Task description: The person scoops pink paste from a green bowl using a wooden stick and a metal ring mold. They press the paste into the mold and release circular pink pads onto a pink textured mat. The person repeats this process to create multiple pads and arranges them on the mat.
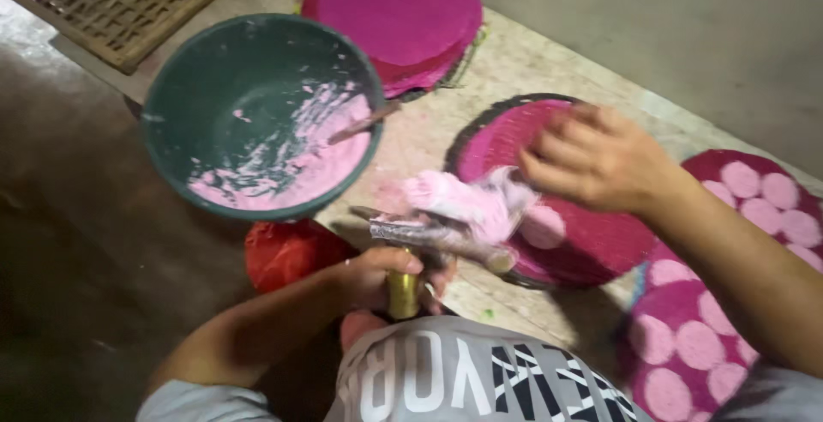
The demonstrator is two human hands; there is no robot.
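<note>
Pale, speckled floor (pixel 531 62) carries everything, with a darker wet stretch at nine o'clock. At six o'clock the left hand (pixel 381 278) has its fingers (pixel 403 261) curled tight round a brass-coloured handle (pixel 402 295), which stands upright under a grey tool (pixel 429 238) caked with pink paste (pixel 467 203). Just past it, at about three o'clock from that tool, the right hand (pixel 596 158) hovers with fingers bent and bunched, tips down beside the paste; whether they pinch any of it cannot be told, since the hand is blurred. Under the right hand lies a round magenta mat (pixel 591 242) bearing one pale pink disc (pixel 543 226). At four o'clock a second mat (pixel 729 302) is dotted with many pink discs. At ten o'clock sits a dark green bowl (pixel 214 79), smeared inside with pink paste, a stick (pixel 364 122) leaning on its rim. At twelve o'clock a stack of plain magenta rounds (pixel 394 10) rests on the floor. Something red (pixel 287 250) shows just below the bowl, beside the left forearm. A woven bamboo tray (pixel 129 2) lies at eleven o'clock.
</note>
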